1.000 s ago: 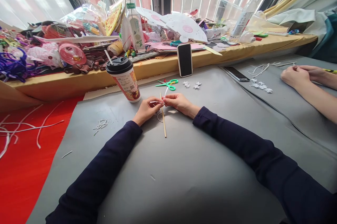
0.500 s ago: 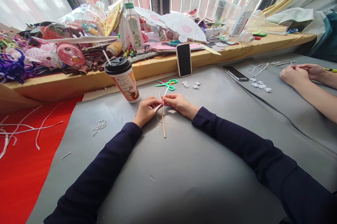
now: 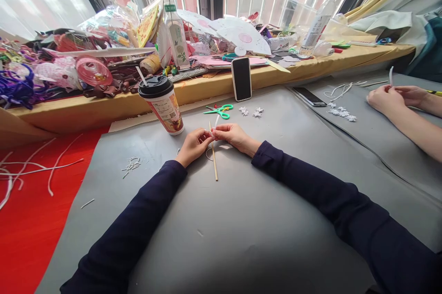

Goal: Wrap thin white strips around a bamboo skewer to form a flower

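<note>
My left hand (image 3: 194,146) and my right hand (image 3: 237,138) meet over the grey table, fingertips pinched together. Between them is a thin white strip (image 3: 217,120), one end of which sticks up past my right fingers. The fingers hide the rest of the strip. A pale wooden stick (image 3: 214,165) runs beneath my fingertips; whether they touch it I cannot tell. Beside the stick, part of a thin ring or loop (image 3: 207,155) shows. Just beyond my hands lie green-handled scissors (image 3: 223,111). Small white flower shapes (image 3: 257,112) rest to their right.
A lidded paper cup (image 3: 165,112) stands left of my hands. White clippings (image 3: 132,165) lie nearer left. A phone (image 3: 241,79) leans on the cluttered ledge (image 3: 207,83). At right, another person's hands (image 3: 390,98) hold a white strip, near a flat phone (image 3: 309,96) and more flowers.
My fingers have drawn closer around the strip, and its left part no longer shows above my left hand. At right, a white strip now stands up from the other person's hands.
</note>
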A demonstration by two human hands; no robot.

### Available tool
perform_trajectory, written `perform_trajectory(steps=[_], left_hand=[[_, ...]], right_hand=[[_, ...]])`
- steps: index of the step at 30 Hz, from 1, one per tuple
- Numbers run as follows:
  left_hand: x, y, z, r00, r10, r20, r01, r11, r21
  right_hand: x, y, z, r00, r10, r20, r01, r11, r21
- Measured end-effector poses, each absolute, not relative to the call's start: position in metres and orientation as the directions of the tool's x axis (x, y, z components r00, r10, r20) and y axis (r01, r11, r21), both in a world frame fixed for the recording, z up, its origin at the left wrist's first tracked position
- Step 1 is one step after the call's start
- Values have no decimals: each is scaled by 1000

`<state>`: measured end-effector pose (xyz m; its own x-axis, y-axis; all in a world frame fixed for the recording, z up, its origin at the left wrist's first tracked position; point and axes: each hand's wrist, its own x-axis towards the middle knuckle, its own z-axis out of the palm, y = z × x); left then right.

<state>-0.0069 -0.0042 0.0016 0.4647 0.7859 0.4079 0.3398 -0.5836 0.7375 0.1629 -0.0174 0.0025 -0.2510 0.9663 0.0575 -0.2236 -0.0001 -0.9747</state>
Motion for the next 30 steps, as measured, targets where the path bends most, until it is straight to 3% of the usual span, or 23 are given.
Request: perform_trajectory(steps=[10, 21, 30], left_hand=[[-8, -2, 1, 461, 830, 315, 283, -474, 834], [-10, 0, 6, 512, 846, 148, 114, -237, 965], [-15, 2, 9, 481, 876, 39, 145, -124, 982]], right_hand=[[162, -17, 2, -226, 973, 51, -206, 3, -978], [161, -18, 3, -219, 975, 30, -249, -26, -968], [161, -20, 5, -247, 968, 41, -186, -6, -982]])
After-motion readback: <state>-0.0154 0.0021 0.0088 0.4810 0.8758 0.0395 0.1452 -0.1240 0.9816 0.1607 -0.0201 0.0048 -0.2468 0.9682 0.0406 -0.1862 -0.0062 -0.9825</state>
